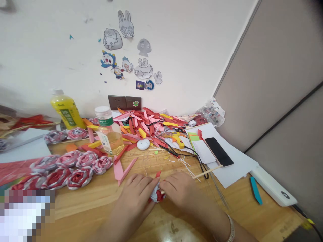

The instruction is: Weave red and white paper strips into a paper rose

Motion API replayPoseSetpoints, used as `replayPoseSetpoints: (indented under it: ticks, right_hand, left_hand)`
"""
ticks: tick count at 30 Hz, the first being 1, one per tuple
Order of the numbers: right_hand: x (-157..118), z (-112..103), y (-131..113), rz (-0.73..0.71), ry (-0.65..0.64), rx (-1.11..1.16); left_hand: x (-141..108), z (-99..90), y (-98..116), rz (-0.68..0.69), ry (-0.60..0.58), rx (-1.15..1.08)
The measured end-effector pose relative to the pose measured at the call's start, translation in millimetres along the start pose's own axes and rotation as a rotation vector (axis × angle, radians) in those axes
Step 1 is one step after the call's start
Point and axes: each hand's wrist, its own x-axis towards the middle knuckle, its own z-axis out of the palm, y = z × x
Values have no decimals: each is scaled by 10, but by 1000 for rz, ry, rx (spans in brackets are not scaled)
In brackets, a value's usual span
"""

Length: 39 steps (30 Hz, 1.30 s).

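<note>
Presently in hand: red-and-white paper flower (157,195), partly hidden, at the near middle of the table (80,210); contact with its surface cannot be told.
Left hand (137,192): fingers closed on the flower's left side.
Right hand (179,189): narrow grip, fingertips pinching the flower's right side.
Paper roses (80,177): grouped left of the hands.
Paper strips (135,126): pink, red and yellow, heaped near the wall (181,60).
Yellow glue gun (179,140): at the heap's right side.

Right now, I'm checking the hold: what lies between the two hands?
The head view shows red and white paper held between the left hand and right hand.
</note>
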Motion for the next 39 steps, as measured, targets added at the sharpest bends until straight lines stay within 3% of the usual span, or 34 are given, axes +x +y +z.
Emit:
replayPoseSetpoints:
  ticks: [10,18,22,26,31,35,39]
  right_hand:
    - [10,-30,-13,16,67,8]
    - [50,-62,-23,46,38,76]
    - [43,-121,13,148,79,161]
    - [20,-117,110,412,114,220]
    - [-31,137,210,615,-16,230]
    - [-66,288,204,621,-66,284]
    - [-24,200,85,539,-55,430]
  left_hand:
    - [-6,9,-12,-26,30,-70]
    - [-32,22,-34,-67,25,-84]
    - [-53,35,-90,-144,1,-135]
    - [-72,61,-146,-258,8,-199]
    - [-51,59,-135,-505,30,-250]
    - [-33,41,-94,-579,9,-190]
    - [-54,54,-96,-636,14,-173]
